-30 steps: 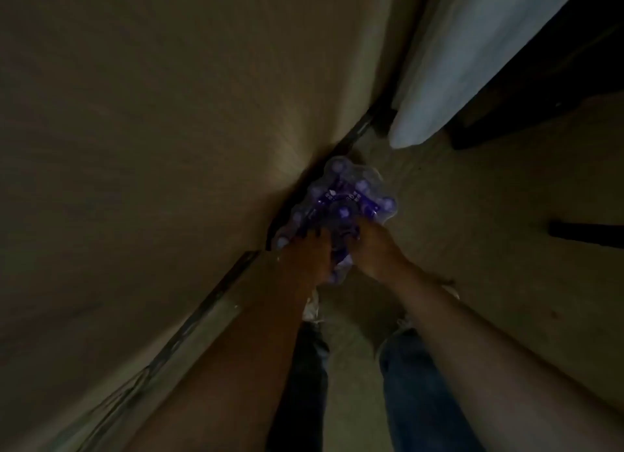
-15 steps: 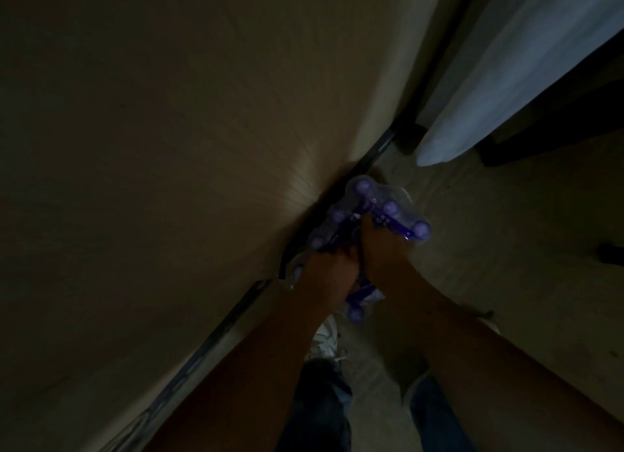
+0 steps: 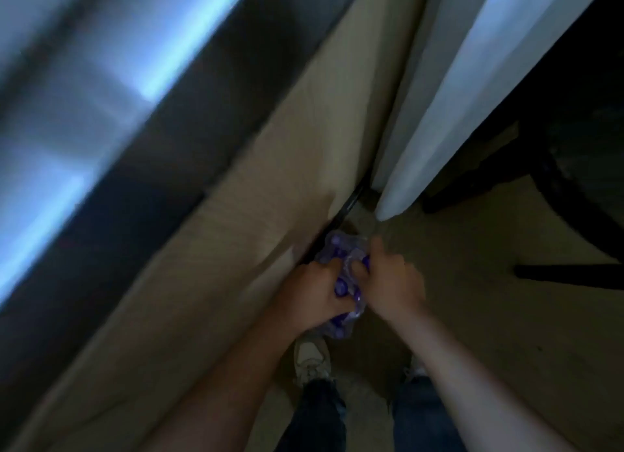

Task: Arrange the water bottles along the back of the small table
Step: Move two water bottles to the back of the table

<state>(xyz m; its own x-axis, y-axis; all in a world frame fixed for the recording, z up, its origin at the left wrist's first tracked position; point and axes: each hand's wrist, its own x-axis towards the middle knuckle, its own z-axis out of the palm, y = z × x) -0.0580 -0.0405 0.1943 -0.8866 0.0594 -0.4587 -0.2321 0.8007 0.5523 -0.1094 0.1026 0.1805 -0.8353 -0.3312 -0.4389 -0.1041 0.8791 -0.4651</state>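
Observation:
A shrink-wrapped pack of water bottles [image 3: 341, 250] with purple caps sits low by the foot of the beige wall, in front of my feet. My left hand [image 3: 312, 291] grips the pack's plastic wrap on its left side, fingers curled in. My right hand [image 3: 388, 282] grips the wrap on the right side, thumb raised. Both hands cover most of the pack; only a few caps show between and above them. The small table is not clearly in view.
A beige wall [image 3: 236, 249] runs along the left, with a dark frame and a bright window [image 3: 84, 97] above. A white curtain [image 3: 456, 97] hangs at the upper right. Dark furniture legs [image 3: 567, 276] stand on the carpet to the right.
The view has swung upward and brightened, bringing the window into frame. Both hands have closed further over the pack, hiding more caps. Whether the pack itself has moved cannot be told.

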